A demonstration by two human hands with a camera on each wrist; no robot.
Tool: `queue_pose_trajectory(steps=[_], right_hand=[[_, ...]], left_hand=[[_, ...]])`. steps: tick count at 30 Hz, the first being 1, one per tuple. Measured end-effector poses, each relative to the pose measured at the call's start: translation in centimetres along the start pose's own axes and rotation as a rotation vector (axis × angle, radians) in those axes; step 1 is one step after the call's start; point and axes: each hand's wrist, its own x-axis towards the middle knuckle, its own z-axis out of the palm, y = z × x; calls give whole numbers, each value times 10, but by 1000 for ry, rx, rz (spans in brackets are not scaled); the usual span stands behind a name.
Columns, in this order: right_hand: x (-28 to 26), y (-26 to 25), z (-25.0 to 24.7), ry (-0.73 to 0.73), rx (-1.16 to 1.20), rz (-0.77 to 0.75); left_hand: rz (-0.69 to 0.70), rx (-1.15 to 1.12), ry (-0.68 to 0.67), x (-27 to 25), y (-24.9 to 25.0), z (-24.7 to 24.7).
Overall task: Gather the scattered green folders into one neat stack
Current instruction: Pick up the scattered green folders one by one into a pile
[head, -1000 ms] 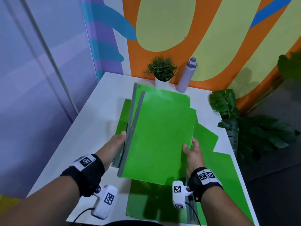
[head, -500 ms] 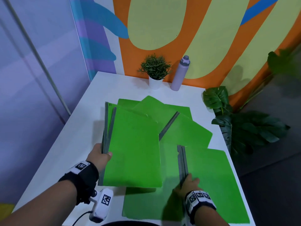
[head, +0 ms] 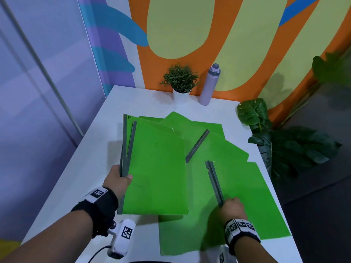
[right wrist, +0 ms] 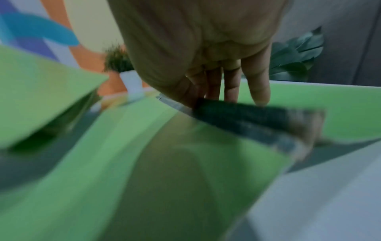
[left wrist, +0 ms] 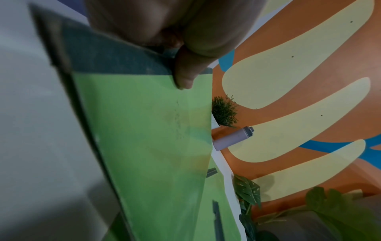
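My left hand (head: 118,180) grips two green folders (head: 157,171) by their grey spines and holds them tilted above the table's left half; in the left wrist view the thumb (left wrist: 183,73) presses on the top folder (left wrist: 144,138). My right hand (head: 231,205) pinches the near end of the grey spine (head: 214,181) of another green folder (head: 247,196) lying at the right. In the blurred right wrist view, fingers (right wrist: 257,84) lie past that spine (right wrist: 247,117). More green folders lie overlapping: one with a slanted spine (head: 218,149), one behind (head: 182,122), one in front (head: 182,236).
The white table (head: 91,158) bears a small potted plant (head: 180,80) and a lilac bottle (head: 209,84) at its back edge by the painted wall. Large leaves (head: 284,149) stand off the table's right edge. A glass wall runs along the left.
My left hand has carried the two folders left and lower. My right hand let go of them and came down onto the spine of the right-hand folder.
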Motion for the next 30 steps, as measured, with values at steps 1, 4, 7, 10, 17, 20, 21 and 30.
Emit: queue_pose_trajectory(steps=[1,4,7,10,17,20,21,30], right_hand=[[2,-4,-11,52,59,2],[4,-18,-59,271,264,-3],[0,-36,-114,433,408,-55],[-16,-63,-144,558,497,-301],[-55,-121,-82,386,130,-823],[-48,-122,-47,138,198,-958],[-43,-118,-43,76,296,-913],[25,-71,-80,49,474,-228]], left_hand=[[14,13,30,0,2,-1],[66,34,130,1,12,-5],[91,3,159,4,22,-6],[114,-47,158,5,26,-2],[103,-189,25,3,17,21],[92,-232,-49,3,8,22],[92,-238,-76,2,5,20],[66,-392,-321,-4,-5,10]])
